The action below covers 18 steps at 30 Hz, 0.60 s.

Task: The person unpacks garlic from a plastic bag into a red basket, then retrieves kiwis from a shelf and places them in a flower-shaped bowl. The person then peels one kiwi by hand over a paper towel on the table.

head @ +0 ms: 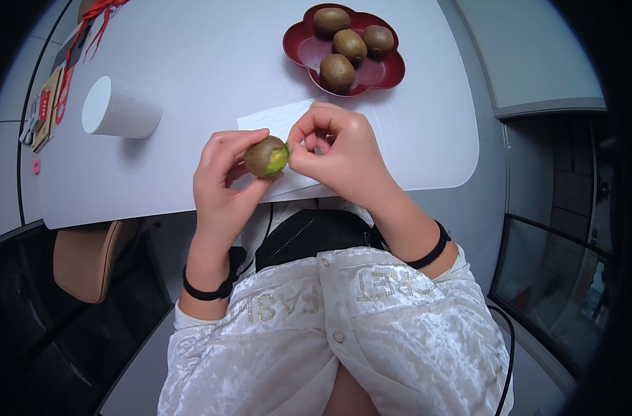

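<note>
My left hand [225, 177] holds a partly peeled kiwi fruit [264, 156] between fingers and thumb. Brown fuzzy skin still covers most of it, while bright green-yellow flesh shows on the right side. My right hand [336, 148] meets the fruit there, thumb and forefinger pinched at the edge of the skin. The scrap between those fingertips is mostly hidden. Beneath both hands, a sheet of white paper [274, 117] lies near the table's front edge. Just beyond it stands a dark red flower-shaped bowl [303, 49] with several whole unpeeled kiwis [337, 73] inside.
On the white table [206, 67], a white cylindrical cup [131, 112] stands left of my hands. Red ribbon [100, 15] and a stack of small boxes and papers [45, 112] lie along the far left. A tan chair [84, 260] is below the table's left front edge.
</note>
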Motion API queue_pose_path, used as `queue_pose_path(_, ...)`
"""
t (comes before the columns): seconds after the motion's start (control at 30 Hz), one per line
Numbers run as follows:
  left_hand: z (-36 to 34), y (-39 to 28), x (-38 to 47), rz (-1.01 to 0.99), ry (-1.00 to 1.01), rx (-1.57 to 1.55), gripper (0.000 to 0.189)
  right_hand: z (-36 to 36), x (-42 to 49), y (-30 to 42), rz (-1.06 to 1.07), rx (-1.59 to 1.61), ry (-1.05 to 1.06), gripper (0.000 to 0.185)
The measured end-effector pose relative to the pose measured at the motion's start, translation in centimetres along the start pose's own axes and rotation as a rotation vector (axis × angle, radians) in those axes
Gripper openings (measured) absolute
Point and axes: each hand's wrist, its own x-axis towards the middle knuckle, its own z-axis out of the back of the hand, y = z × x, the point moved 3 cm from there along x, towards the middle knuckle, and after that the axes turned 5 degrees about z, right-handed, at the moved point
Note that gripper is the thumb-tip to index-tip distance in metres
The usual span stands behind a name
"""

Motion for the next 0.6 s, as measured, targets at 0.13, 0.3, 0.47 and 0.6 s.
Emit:
queue_pose_path(0.13, -0.3, 0.7, -0.3, 0.105, 0.049, -0.298, 0.057, -0.1, -0.1, -1.0, -0.293, 0.414, 0.048, 0.005)
queue_pose_path(0.3, -0.5, 1.6, -0.3, 0.178, 0.059, -0.570, 0.063, 0.2, -0.2, -1.2, -0.383, 0.539, 0.065, 0.006)
queue_pose_path(0.47, -0.1, 1.7, -0.2, 0.202, 0.005, -0.651, 0.065, 0.4, 0.1, -1.2, -0.293, 0.439, 0.024, 0.007)
queue_pose_path(0.6, -0.1, 1.5, 0.0, 0.159, -0.017, -0.611, 0.065, 0.0, -0.2, -0.8, -0.187, 0.187, 0.050, 0.009)
